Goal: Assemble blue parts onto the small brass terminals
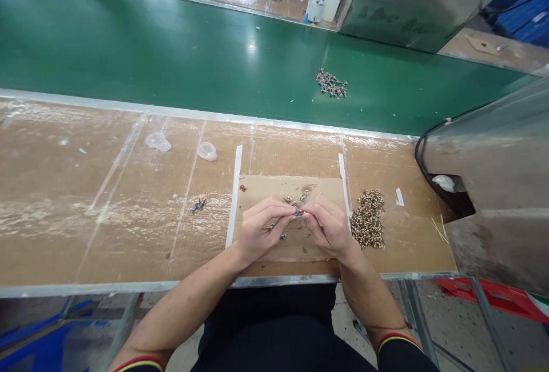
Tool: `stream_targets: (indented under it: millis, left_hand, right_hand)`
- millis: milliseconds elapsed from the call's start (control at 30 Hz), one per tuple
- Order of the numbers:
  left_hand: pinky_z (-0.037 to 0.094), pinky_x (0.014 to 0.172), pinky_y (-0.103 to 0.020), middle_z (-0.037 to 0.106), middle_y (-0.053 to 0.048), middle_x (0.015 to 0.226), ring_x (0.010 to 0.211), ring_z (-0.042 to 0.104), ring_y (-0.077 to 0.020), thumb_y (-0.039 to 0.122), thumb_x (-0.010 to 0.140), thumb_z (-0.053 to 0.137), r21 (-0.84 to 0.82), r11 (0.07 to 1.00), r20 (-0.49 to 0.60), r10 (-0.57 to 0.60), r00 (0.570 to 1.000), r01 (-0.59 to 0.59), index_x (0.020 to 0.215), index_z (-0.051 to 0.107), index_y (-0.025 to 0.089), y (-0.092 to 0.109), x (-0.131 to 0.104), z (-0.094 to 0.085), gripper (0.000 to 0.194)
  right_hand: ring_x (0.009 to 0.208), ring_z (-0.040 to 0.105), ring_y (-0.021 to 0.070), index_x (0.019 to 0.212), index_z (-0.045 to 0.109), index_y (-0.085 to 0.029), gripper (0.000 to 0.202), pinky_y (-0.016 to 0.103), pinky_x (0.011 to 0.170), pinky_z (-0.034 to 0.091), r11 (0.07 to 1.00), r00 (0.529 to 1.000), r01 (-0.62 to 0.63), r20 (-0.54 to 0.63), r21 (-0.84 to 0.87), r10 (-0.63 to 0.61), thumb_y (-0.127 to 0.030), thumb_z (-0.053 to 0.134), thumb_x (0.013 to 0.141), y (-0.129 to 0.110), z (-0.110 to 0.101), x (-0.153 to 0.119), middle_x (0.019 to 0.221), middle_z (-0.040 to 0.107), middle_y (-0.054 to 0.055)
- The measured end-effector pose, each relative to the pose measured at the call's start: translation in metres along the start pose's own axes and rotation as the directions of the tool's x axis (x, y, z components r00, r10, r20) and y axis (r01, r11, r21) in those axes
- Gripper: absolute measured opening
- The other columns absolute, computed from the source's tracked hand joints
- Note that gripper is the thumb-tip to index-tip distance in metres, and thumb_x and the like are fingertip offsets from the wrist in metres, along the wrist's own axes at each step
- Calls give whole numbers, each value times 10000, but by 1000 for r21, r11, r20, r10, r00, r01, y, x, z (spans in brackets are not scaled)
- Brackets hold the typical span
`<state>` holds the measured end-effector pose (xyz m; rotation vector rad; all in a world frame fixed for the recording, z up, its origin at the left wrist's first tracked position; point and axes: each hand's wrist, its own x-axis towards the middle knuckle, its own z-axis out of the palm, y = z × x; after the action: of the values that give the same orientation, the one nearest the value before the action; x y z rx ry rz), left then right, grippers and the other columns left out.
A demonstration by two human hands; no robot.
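Small blue part [297,213], mostly covered

From afar I see it pinched between the fingertips of the left hand [263,226] and right hand [328,226], only some blue showing; its exact tilt I can't tell.

Bright light, apparently overhead. White glare spot mid-way along long green conveyor belt [171,52]; broken reflections across left of glossy brown cardboard worktop [128,223]. Speckled grey floor [454,320], near right: dimmer. Tiny blue-and-brass part [297,212]: fine detail unresolved. Wide-angle stretch toward edges.
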<state>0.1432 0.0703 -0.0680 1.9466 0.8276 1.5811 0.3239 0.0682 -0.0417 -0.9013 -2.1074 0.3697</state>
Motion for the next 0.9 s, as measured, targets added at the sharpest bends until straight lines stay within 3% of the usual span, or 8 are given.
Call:
stream_targets:
  millis: [333,900]
  left_hand:
    - [627,725,-244,771,-62,887,805,740,-138,153,978,606,104,994,64,17,998,-24,1003,674,165,0,3,-3,73]
    - [590,629,-254,765,-85,839,698,701,-138,82,952,606,107,979,-46,180,983,-174,999,673,126,-4,-3,5,93]
  right_hand:
    - [669,553,172,1002,563,-216,168,299,607,454,991,999,41,1,-126,-41,-192,403,1049,0,3,0,763,614,34]
    - [662,498,165,887,486,-205,252,293,584,414,999,999,5,51,-40,-3,-176,312,1067,-11,10,1,741,547,31]
